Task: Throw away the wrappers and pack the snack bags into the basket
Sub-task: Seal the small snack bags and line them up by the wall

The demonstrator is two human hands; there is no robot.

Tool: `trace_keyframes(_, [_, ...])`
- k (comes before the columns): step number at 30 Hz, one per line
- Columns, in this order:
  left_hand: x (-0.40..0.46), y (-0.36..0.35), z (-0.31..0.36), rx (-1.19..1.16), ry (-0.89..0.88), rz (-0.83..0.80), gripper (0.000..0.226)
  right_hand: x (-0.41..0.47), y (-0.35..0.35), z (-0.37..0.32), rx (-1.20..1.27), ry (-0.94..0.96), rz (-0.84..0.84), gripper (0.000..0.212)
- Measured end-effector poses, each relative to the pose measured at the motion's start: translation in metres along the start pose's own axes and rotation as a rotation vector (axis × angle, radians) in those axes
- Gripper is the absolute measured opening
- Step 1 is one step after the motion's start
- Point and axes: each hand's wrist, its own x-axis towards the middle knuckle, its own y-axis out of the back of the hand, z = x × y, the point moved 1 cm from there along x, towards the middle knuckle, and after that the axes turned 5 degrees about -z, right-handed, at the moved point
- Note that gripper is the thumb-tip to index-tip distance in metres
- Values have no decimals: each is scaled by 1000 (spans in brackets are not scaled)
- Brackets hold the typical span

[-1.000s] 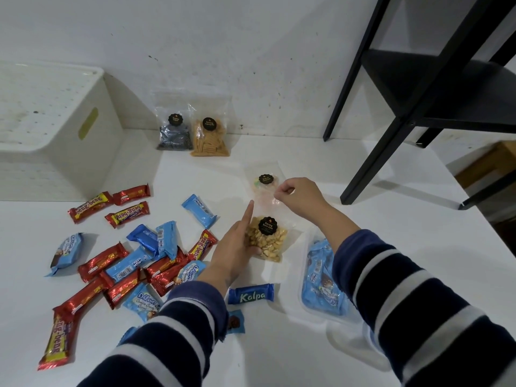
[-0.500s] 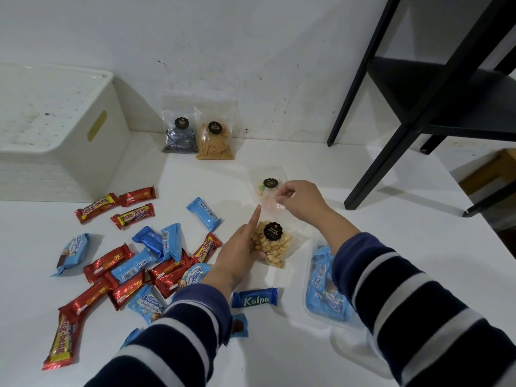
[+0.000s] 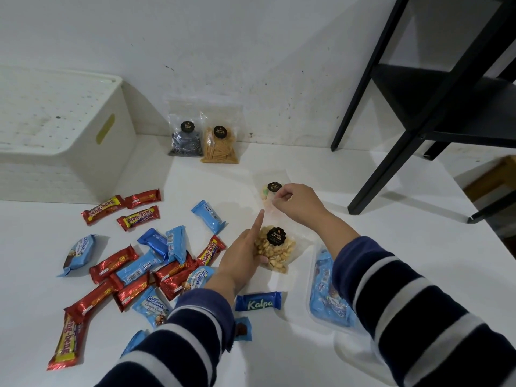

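Your left hand [image 3: 245, 255] still grips the peanut bag [image 3: 275, 251] while your right hand [image 3: 293, 201] keeps pinching its clear top, so nothing is packed yet.

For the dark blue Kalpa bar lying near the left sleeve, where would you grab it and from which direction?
Pinch the Kalpa bar across its narrow width at the middle, coming straight down from above. It lies flat with its long axis running left to right, apart from the other wrappers, with bare table before and behind it. The left hand, holding the nut bag, is nearest.
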Motion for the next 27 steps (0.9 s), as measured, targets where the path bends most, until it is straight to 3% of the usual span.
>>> trace_keyframes(9, [-4, 2, 0, -37, -14, 0, 113, 1, 0, -8, -59, 20, -18, 6])
trace_keyframes(13, [-4, 4, -1, -34, 4, 15, 113, -4, 12, 2, -144, -22, -106, 31])
trace_keyframes(16, [-3, 8, -2, -23, 23, 30, 111, -11, 21, 10, -204, -21, -94, 24])
trace_keyframes(27, [-1, 10, -5, -86, 37, 27, 111, -17, 13, 12, -124, -30, 27, 35])
